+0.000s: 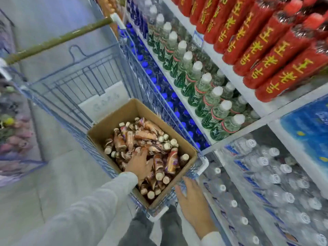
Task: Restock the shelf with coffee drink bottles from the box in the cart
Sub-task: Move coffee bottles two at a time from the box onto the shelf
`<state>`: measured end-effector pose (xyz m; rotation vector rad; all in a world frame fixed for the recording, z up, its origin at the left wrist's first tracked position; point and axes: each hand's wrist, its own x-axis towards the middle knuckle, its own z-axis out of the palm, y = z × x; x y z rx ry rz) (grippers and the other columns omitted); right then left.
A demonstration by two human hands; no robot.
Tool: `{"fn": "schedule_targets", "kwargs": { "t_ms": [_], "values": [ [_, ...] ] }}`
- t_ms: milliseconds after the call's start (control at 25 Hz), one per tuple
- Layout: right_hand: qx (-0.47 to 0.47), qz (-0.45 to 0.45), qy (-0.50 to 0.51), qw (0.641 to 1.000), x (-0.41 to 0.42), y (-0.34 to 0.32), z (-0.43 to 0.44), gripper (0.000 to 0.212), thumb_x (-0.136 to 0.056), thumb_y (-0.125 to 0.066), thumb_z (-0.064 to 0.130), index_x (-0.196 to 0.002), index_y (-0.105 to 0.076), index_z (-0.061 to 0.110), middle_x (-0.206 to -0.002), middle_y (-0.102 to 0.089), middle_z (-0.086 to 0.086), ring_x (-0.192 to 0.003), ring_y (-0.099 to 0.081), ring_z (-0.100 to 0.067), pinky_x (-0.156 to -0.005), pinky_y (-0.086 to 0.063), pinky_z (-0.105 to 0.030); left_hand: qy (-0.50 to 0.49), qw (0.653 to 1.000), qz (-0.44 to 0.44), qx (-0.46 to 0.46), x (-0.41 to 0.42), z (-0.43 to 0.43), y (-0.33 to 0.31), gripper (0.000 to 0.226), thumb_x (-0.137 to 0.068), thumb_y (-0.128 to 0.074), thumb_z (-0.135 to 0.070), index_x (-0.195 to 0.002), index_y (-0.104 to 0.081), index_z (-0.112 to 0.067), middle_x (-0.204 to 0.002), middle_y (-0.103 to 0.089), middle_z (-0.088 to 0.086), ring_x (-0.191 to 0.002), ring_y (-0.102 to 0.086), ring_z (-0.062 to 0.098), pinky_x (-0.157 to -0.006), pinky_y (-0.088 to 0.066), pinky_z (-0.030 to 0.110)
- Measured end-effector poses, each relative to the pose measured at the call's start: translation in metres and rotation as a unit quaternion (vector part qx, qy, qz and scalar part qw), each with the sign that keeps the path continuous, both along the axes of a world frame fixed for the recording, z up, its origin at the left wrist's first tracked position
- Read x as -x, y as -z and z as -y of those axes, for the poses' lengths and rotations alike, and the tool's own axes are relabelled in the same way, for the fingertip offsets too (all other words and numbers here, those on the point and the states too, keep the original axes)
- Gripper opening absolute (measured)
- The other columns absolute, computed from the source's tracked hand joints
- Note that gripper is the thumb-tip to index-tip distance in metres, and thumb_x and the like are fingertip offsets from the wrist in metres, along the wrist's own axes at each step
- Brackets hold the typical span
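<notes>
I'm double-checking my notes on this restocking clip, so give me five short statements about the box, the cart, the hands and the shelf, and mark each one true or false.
1. The cardboard box sits inside the blue wire cart. True.
2. The coffee drink bottles stand upright in neat rows. False: they lie jumbled in a heap, pointing every way.
3. The left hand reaches into the box and rests on the bottles. True.
4. The right hand holds a bottle. False: it holds nothing, with its fingers straight by the cart's near corner.
5. White-capped bottles with green labels line a shelf to the right of the cart. True.
</notes>
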<state>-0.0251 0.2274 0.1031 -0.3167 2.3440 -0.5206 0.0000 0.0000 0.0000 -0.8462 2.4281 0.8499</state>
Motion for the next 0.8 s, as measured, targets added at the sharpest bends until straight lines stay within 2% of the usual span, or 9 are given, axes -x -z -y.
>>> {"fn": "schedule_targets", "kwargs": {
  "t_ms": [200,360,440,520,640,720,800],
  "values": [
    [0.010,0.024,-0.005,1.000,0.018,0.043,0.014,0.054,-0.103,-0.041,0.052,-0.151,-0.038,0.029,-0.156,-0.041,0.009,-0.144,-0.035,-0.012,-0.117,-0.033,-0.032,0.024,0.999,0.020,-0.016,0.055,0.018,0.075,0.058,-0.103,-0.049,-0.028,-0.154,-0.031,-0.008,-0.156,-0.039,0.016,-0.143,-0.038,0.036,-0.116,-0.035,0.048],
    [0.008,0.040,-0.027,0.999,0.028,0.057,0.017,0.054,-0.103,-0.040,0.053,-0.152,-0.037,0.031,-0.156,-0.038,0.011,-0.144,-0.032,-0.009,-0.116,-0.030,-0.028,0.047,0.996,0.075,-0.023,0.073,0.022,0.128,0.081,-0.095,-0.059,-0.009,-0.161,-0.012,-0.009,-0.165,-0.017,0.020,-0.153,-0.016,0.039,-0.124,-0.021,0.047],
    [0.008,0.049,-0.044,0.998,0.031,0.062,0.017,0.054,-0.103,-0.040,0.053,-0.152,-0.036,0.030,-0.156,-0.038,0.013,-0.144,-0.030,-0.008,-0.116,-0.029,-0.028,0.034,0.997,0.069,-0.009,0.077,0.024,0.144,0.082,-0.094,-0.062,-0.011,-0.160,-0.014,-0.012,-0.165,-0.016,0.019,-0.151,-0.020,0.040,-0.121,-0.026,0.048],
    [0.006,0.060,-0.055,0.997,0.035,0.068,0.017,0.054,-0.103,-0.040,0.052,-0.152,-0.036,0.030,-0.155,-0.039,0.012,-0.144,-0.030,-0.008,-0.116,-0.029,-0.028,0.020,0.999,0.026,0.016,0.078,0.026,0.152,0.073,-0.092,-0.065,-0.015,-0.155,-0.027,-0.013,-0.157,-0.030,0.017,-0.141,-0.037,0.040,-0.110,-0.040,0.050],
    [0.000,0.071,-0.056,0.996,0.043,0.069,0.018,0.052,-0.103,-0.041,0.051,-0.152,-0.037,0.031,-0.153,-0.041,0.012,-0.142,-0.033,-0.009,-0.113,-0.031,-0.026,-0.003,1.000,-0.007,-0.002,0.071,0.030,0.144,0.063,-0.091,-0.068,-0.021,-0.146,-0.038,-0.013,-0.141,-0.051,0.012,-0.128,-0.052,0.034,-0.102,-0.049,0.047],
    [0.003,0.071,-0.059,0.996,0.049,0.067,0.024,0.052,-0.103,-0.041,0.051,-0.151,-0.037,0.032,-0.151,-0.043,0.011,-0.140,-0.036,-0.009,-0.109,-0.033,-0.026,-0.085,0.994,-0.052,-0.043,0.059,0.033,0.124,0.053,-0.088,-0.072,-0.038,-0.133,-0.047,-0.023,-0.126,-0.063,0.003,-0.116,-0.060,0.025,-0.098,-0.052,0.045],
    [0.012,0.067,-0.060,0.996,0.057,0.067,0.034,0.050,-0.103,-0.043,0.050,-0.149,-0.040,0.031,-0.150,-0.045,0.009,-0.138,-0.039,-0.011,-0.108,-0.036,-0.028,-0.191,0.973,-0.099,-0.084,0.041,0.032,0.094,0.055,-0.084,-0.069,-0.060,-0.128,-0.051,-0.032,-0.121,-0.064,-0.007,-0.112,-0.061,0.014,-0.098,-0.054,0.041]
  ]
}}
